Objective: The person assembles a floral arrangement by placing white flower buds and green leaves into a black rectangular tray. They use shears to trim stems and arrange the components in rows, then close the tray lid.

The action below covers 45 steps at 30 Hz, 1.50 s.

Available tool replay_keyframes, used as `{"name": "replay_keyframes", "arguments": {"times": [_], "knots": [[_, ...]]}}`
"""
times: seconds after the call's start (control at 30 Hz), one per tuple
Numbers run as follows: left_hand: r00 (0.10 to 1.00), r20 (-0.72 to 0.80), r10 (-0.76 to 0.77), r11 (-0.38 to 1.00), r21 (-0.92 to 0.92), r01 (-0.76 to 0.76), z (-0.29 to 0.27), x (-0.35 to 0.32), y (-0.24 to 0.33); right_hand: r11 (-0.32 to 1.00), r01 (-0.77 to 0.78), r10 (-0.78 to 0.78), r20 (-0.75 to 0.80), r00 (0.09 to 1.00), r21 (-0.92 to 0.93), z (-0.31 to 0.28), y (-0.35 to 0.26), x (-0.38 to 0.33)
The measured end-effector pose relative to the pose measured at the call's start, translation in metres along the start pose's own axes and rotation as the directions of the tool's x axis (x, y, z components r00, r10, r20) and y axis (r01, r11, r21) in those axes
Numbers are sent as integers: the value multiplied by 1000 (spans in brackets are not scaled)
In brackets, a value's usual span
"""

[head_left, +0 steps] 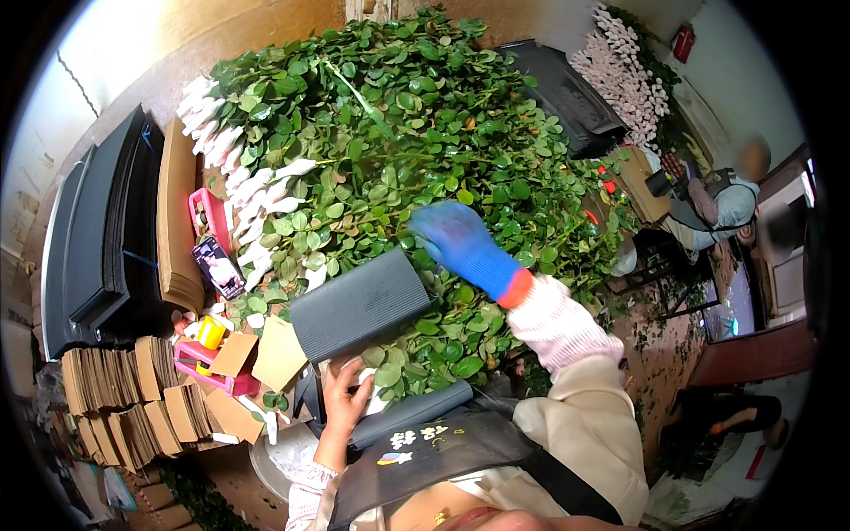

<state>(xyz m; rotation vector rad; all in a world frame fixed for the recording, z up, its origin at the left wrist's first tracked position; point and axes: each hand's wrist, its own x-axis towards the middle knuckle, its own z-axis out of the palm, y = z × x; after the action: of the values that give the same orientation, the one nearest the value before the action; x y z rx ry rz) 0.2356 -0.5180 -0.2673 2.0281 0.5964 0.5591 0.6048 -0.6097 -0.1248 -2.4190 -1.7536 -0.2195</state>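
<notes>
Leafy stems (478, 159) lie heaped in front. Nearest, the bare left hand (343, 400) bends beside white flower heads (370, 389), its grip unclear. Just past it slants a dark corrugated sheet (359, 305); then the blurred, blue-gloved right hand (456, 241) is over the stems, whether holding any I cannot tell. A black tray (567, 97) lies beyond.

Heaped leafy stems (407, 133) and stacked cardboard pieces (104, 380) mark a flower-packing workshop.
</notes>
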Motion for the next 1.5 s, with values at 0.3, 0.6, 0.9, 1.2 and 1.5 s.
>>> {"name": "replay_keyframes", "arguments": {"times": [0.3, 0.6, 0.9, 1.2, 1.5], "knots": [[1000, -15, -17, 1000, -12, 17, -3, 2, 7, 979, -96, 41, -292, 955, -177, 15, 25, 78], [998, 22, -56, 998, -42, 56, -1, 1, 6, 969, 47, -10, 154, 988, -243, 82, 85, -50], [994, 48, -94, 993, -61, 97, 0, 2, 4, 966, 30, -11, 74, 997, -256, 45, 49, 35], [995, 46, -87, 992, -85, 91, 1, 0, -1, 991, 93, -118, -294, 948, -100, 23, 56, 68], [998, 12, -68, 996, -58, 68, -6, -2, 10, 997, 67, -77, -306, 949, -42, -26, 21, 64]]}}
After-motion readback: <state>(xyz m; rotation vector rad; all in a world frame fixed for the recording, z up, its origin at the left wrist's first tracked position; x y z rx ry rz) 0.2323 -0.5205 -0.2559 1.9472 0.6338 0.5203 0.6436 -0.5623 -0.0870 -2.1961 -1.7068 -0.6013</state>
